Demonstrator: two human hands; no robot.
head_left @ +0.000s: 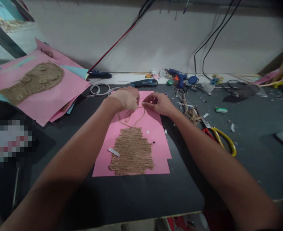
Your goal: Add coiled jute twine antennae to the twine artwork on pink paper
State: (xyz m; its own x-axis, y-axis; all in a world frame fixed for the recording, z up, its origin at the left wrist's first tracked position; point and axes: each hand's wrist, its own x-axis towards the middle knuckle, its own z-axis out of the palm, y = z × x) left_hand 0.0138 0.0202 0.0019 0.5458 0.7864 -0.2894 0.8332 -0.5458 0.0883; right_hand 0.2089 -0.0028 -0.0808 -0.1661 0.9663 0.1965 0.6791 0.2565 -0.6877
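A sheet of pink paper [160, 147] lies on the dark table, with rows of brown jute twine [133, 152] laid side by side on its lower part. Above the rows, a thin twine outline [139, 121] runs up to both hands. My right hand [158, 104] pinches the twine between thumb and forefinger near the top of the sheet. Beside it, my left hand [128, 98] is closed, a tan covering across its back; its fingertips are hidden. A small white strip [114, 152] rests on the left edge of the twine rows.
Scissors [218, 136] with red and yellow handles lie right, near a tangle of twine [192, 115]. Behind are a box cutter [142, 83], a blue glue gun [178, 77] and a tape roll [100, 89]. Pink sheets [59, 109] with finished twine work stack at left.
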